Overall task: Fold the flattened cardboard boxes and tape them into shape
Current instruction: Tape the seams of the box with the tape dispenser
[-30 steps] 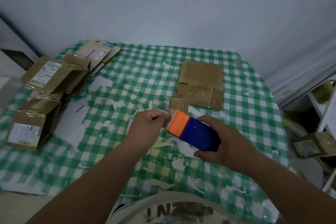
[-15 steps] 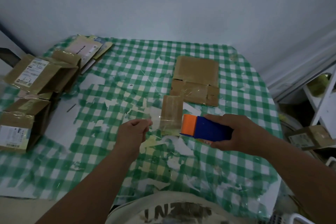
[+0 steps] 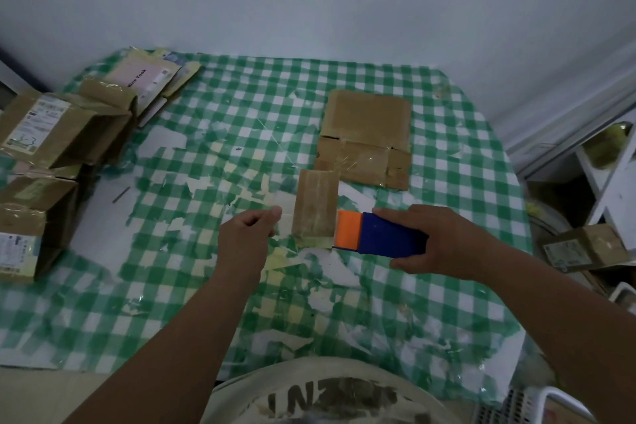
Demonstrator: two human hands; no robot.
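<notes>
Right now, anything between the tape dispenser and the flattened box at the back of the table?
Nothing visible blocks it. The tape dispenser, held by the right hand, sits nearer than the flattened box; only a small cardboard flap lies left of that path.

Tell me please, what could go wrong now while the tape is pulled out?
The clear tape stretched from the left hand to the dispenser in the right hand is unsupported; it might twist or stick to itself. It hangs just above the small cardboard piece and may catch on it.
</notes>
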